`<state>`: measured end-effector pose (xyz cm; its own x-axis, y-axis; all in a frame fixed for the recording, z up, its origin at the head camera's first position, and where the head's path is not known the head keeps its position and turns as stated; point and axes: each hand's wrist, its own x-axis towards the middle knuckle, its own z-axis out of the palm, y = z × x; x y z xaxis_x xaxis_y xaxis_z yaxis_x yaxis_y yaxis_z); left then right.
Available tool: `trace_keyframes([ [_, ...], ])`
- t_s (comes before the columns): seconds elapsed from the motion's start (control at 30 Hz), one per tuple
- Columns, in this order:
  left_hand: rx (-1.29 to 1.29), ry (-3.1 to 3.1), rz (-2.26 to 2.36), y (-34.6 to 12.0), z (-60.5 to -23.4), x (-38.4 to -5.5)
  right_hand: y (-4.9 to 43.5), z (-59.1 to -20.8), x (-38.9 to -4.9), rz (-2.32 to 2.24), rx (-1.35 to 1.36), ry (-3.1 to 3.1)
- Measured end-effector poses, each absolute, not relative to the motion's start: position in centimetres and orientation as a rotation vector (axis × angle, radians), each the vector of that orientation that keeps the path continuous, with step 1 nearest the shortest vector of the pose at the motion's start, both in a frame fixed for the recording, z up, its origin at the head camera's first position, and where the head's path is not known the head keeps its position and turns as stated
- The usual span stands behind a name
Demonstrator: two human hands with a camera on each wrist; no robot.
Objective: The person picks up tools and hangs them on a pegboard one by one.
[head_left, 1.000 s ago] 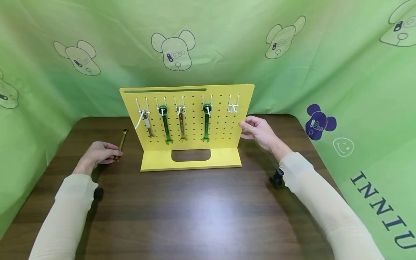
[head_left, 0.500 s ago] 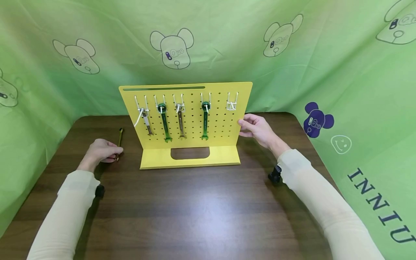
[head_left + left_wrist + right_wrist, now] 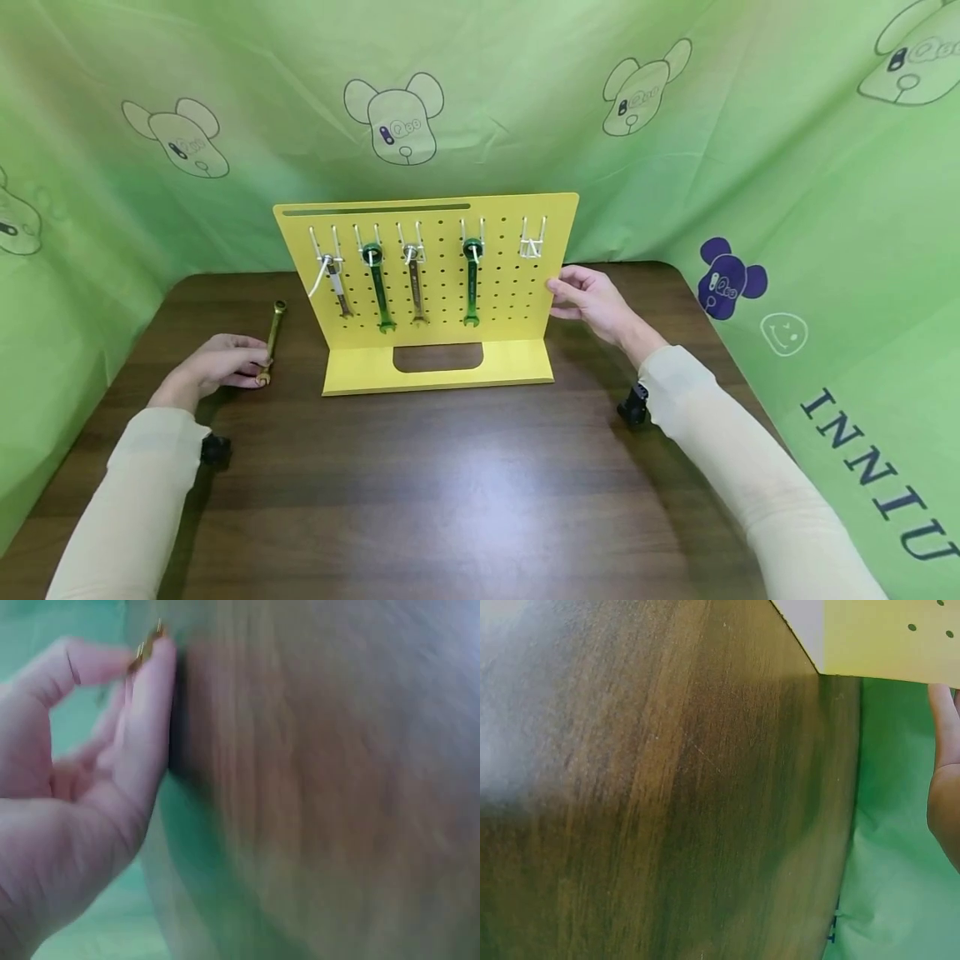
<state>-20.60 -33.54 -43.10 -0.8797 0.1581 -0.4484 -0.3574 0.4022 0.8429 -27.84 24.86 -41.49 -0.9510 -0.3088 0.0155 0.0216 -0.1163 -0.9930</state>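
Observation:
A gold wrench (image 3: 272,337) lies on the dark wooden table (image 3: 450,483), left of a yellow pegboard stand (image 3: 510,283). My left hand (image 3: 255,371) pinches the wrench's near end between thumb and fingers; the blurred left wrist view shows the gold tip (image 3: 146,649) at my fingertips. My right hand (image 3: 558,296) holds the board's right edge, fingers curled round it. In the right wrist view only the board's corner (image 3: 885,637) and a sliver of the hand (image 3: 945,787) appear. Two green wrenches (image 3: 378,287) and two silver ones (image 3: 415,283) hang on the board's hooks.
The rightmost white hook (image 3: 532,242) on the board holds nothing. Green cloth printed with bear faces (image 3: 393,117) walls the table at the back and both sides. Small black camera mounts sit at both wrists.
My left hand has slid a little toward me along the table with the wrench's near end between its fingers. My right hand stays on the board's edge.

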Motion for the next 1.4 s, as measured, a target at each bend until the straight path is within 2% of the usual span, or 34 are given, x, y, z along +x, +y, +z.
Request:
trace_keyframes([
  [0.2,0.059,2.011,1.566,-33.6,-43.0,-19.3,25.3,-41.2,-27.7,-2.153,-0.328,1.927],
  [0.37,0.239,1.963,1.556,-31.6,-41.8,-18.8,25.4,-41.1,-27.8,-2.166,-0.343,1.912],
  [0.8,0.424,2.002,1.568,-19.6,-39.4,-17.9,25.3,-41.7,-27.3,-2.189,-0.306,1.897],
  [1.4,0.546,2.01,1.812,-6.4,-38.5,-20.0,25.0,-41.5,-28.1,-2.177,-0.339,1.906],
])
